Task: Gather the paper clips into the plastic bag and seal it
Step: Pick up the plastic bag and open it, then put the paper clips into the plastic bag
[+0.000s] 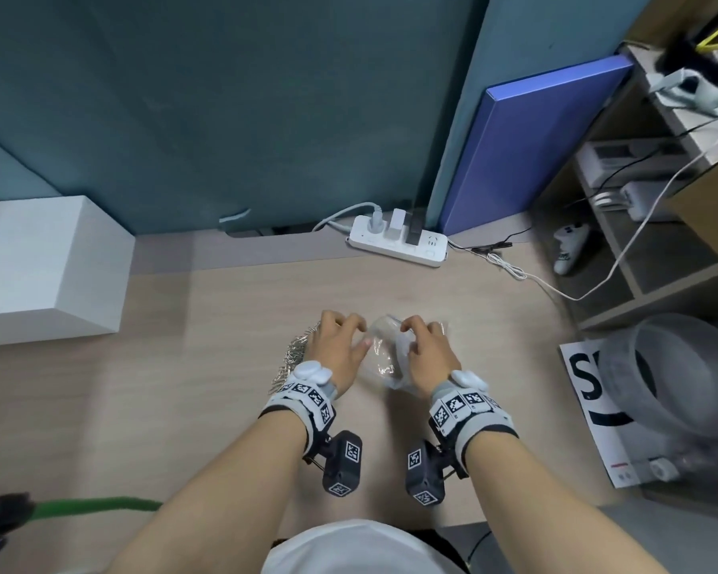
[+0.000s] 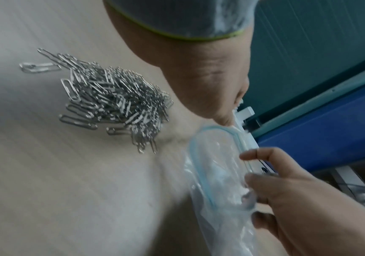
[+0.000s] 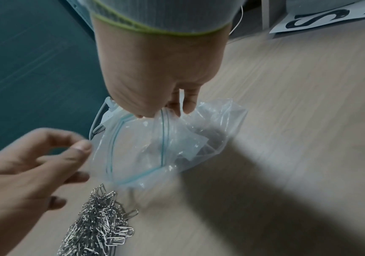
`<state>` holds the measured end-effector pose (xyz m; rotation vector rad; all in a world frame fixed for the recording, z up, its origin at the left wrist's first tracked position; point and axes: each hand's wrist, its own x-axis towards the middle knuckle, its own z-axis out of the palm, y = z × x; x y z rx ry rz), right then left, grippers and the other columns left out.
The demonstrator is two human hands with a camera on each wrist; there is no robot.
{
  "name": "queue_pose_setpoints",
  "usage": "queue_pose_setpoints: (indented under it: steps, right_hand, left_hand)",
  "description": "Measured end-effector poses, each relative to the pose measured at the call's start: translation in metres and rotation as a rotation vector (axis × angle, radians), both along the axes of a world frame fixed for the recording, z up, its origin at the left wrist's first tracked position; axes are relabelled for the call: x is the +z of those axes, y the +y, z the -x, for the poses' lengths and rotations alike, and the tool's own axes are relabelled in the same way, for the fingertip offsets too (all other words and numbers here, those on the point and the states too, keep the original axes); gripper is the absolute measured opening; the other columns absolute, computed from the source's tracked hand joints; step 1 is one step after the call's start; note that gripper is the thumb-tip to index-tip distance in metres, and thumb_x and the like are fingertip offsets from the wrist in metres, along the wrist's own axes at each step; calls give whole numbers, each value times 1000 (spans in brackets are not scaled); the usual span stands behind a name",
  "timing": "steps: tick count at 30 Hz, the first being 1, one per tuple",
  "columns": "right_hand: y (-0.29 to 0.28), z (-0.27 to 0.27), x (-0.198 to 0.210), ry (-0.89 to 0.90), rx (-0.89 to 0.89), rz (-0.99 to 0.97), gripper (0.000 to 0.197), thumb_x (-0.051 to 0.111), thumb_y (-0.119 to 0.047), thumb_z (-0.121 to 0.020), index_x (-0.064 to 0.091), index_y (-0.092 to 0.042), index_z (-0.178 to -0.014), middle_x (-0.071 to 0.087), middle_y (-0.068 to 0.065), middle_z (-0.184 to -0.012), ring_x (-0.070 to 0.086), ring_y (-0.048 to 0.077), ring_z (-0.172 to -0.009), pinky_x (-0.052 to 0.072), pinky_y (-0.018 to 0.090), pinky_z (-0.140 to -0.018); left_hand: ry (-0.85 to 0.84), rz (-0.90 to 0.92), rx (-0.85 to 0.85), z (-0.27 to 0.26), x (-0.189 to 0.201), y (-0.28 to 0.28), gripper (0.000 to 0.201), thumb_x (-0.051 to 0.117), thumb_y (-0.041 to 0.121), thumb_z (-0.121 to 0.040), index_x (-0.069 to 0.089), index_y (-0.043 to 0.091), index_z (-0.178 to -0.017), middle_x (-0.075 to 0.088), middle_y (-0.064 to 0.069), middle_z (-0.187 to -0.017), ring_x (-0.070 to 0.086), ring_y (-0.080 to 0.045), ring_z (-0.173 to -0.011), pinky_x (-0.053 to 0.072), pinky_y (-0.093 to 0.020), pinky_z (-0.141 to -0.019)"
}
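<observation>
A clear zip plastic bag (image 1: 380,352) with a blue seal line lies crumpled on the wooden desk (image 1: 224,366), its mouth gaping toward the left. My right hand (image 1: 411,329) pinches the bag's upper rim (image 3: 166,112) and holds the mouth open. A heap of silver paper clips (image 1: 293,358) sits on the desk just left of the bag (image 2: 216,164), partly hidden by my left hand (image 1: 349,337) in the head view. That hand hovers over the clips (image 2: 111,104), fingers loosely spread, its thumb (image 3: 82,147) at the bag's (image 3: 155,147) left rim. It holds nothing.
A white power strip (image 1: 398,240) with cables lies at the desk's back edge. A white box (image 1: 46,267) stands at the far left. A clear plastic tub (image 1: 680,366) and a printed sheet (image 1: 589,391) sit at the right edge. A blue panel (image 1: 535,147) leans behind.
</observation>
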<state>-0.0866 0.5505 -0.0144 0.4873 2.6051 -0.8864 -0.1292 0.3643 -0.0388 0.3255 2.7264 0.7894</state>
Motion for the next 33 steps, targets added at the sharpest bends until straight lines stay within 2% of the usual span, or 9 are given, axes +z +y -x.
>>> queue_pose_setpoints:
  steps: [4, 9, 12, 15, 18, 21, 26, 29, 33]
  right_hand:
    - [-6, 3, 1, 44, -13, -42, 32, 43, -15, -96, 45, -39, -117, 45, 0, -113, 54, 27, -87, 50, 37, -69]
    - [-16, 2, 2, 73, 5, 12, 33, 44, -18, -98, 40, -41, -120, 42, 1, -116, 58, 24, -71, 54, 41, -70]
    - [-21, -4, 1, 94, -1, 53, 32, 50, -20, -97, 38, -39, -120, 41, 1, -119, 60, 26, -75, 55, 46, -76]
    - [-22, -10, -1, 112, -12, 93, 32, 52, -23, -96, 37, -38, -121, 43, -2, -119, 60, 26, -78, 53, 47, -80]
    - [-24, -13, -1, 107, 3, 84, 30, 49, -29, -98, 38, -41, -124, 45, -8, -120, 59, 17, -76, 52, 44, -80]
    - [-27, -13, -1, 99, -17, 97, 28, 43, -31, -99, 42, -42, -124, 49, -10, -119, 58, 17, -84, 51, 42, -83]
    - [-30, -14, -5, 158, -89, 156, 35, 50, -18, -92, 57, -34, -122, 56, -6, -113, 58, 19, -90, 49, 40, -92]
    - [-29, -14, -6, 158, -83, 145, 39, 54, -14, -89, 61, -31, -123, 58, -4, -112, 59, 20, -91, 49, 38, -93]
    - [-29, -17, -5, 166, -56, 144, 37, 55, -19, -90, 63, -30, -124, 58, -4, -109, 60, 21, -91, 50, 38, -92]
  left_hand:
    - [-47, 132, 140, 4, -7, -42, 31, 60, 53, -90, 41, 35, -107, 39, 1, -110, 58, -34, -84, 56, -45, -76]
    - [-188, 275, 76, -14, -22, -71, 63, 76, 52, -77, 40, 42, -127, 26, -2, -117, 48, -29, -105, 58, -39, -75]
    - [-223, 233, 58, -17, -31, -71, 47, 74, 38, -85, 43, 34, -121, 27, -4, -114, 52, -31, -102, 58, -43, -80]
    - [-228, 226, 15, -15, -32, -67, 26, 64, 25, -93, 42, 28, -108, 33, -7, -112, 56, -30, -79, 57, -41, -69]
    - [-228, 268, -1, -13, -34, -68, 24, 60, 19, -94, 40, 31, -102, 38, -8, -111, 53, -27, -64, 56, -41, -65]
    - [-217, 272, -15, -12, -35, -71, 29, 56, 12, -93, 38, 32, -102, 40, -8, -112, 54, -29, -69, 58, -47, -72]
    - [-146, 246, 19, -10, -31, -76, 21, 51, 6, -90, 48, 24, -99, 49, -8, -106, 57, -31, -75, 57, -39, -69]
    - [-136, 125, 113, -6, -28, -71, 11, 54, 10, -94, 57, 20, -92, 56, -7, -101, 58, -26, -76, 52, -31, -67]
    - [-162, -138, 246, -2, -16, -54, 18, 65, 18, -93, 58, 31, -83, 61, 0, -90, 66, -22, -70, 60, -37, -66]
